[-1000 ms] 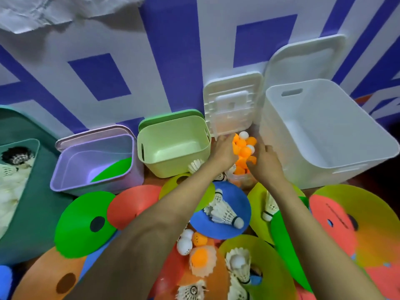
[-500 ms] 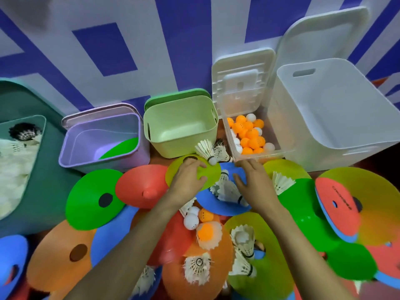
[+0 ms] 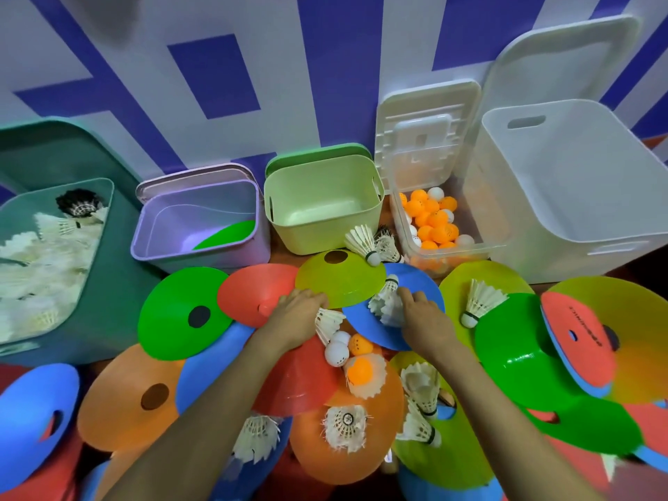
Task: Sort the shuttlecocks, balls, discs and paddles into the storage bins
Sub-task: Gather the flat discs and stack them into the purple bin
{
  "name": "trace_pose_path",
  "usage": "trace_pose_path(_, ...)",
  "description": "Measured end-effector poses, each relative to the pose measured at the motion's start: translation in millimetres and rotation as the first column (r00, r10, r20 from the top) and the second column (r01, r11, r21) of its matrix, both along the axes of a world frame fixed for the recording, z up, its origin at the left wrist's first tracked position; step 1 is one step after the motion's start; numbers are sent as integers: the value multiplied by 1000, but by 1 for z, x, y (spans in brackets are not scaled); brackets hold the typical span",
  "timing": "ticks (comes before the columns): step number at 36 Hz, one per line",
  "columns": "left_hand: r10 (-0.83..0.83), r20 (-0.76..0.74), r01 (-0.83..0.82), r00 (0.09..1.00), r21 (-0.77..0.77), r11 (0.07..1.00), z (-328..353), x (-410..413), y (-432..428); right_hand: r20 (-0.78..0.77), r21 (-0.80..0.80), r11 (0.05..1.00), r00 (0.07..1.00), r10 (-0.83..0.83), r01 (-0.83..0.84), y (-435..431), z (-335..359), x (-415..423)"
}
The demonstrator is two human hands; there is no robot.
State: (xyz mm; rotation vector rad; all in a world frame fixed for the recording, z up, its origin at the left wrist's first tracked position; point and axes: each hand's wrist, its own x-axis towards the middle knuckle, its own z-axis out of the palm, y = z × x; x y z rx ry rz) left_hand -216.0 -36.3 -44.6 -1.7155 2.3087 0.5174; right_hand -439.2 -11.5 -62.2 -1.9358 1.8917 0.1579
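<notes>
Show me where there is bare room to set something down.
Free: inside the white bin, the pale green bin, and the purple bin left of its green disc. Crowded: the floor before them, under overlapping discs, shuttlecocks and balls; the clear box, holding balls.

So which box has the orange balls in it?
The clear plastic box between the pale green bin and the big white bin; the lilac bin holds only a green disc.

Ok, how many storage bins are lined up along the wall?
5: dark green bin far left with shuttlecocks, lilac bin, light green bin, clear box of balls, large white bin far right. More could sit outside the frame.
</notes>
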Motion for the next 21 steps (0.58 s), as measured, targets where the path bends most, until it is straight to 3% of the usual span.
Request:
trace_pose_path(8, 17, -84, -6, 996, 132, 991, 20, 9, -9, -25, -38, 998, 998, 50, -51, -5, 18, -1)
trace_pose_path(13, 71, -182, -50, 981, 118, 992, 34, 22, -9, -9, -74, 994, 997, 75, -76, -8, 33, 1)
trace_pose_path(21, 125, -337, -151, 933, -54, 987, 53, 45, 0, 376, -119, 993, 924, 65, -21, -20, 59, 34)
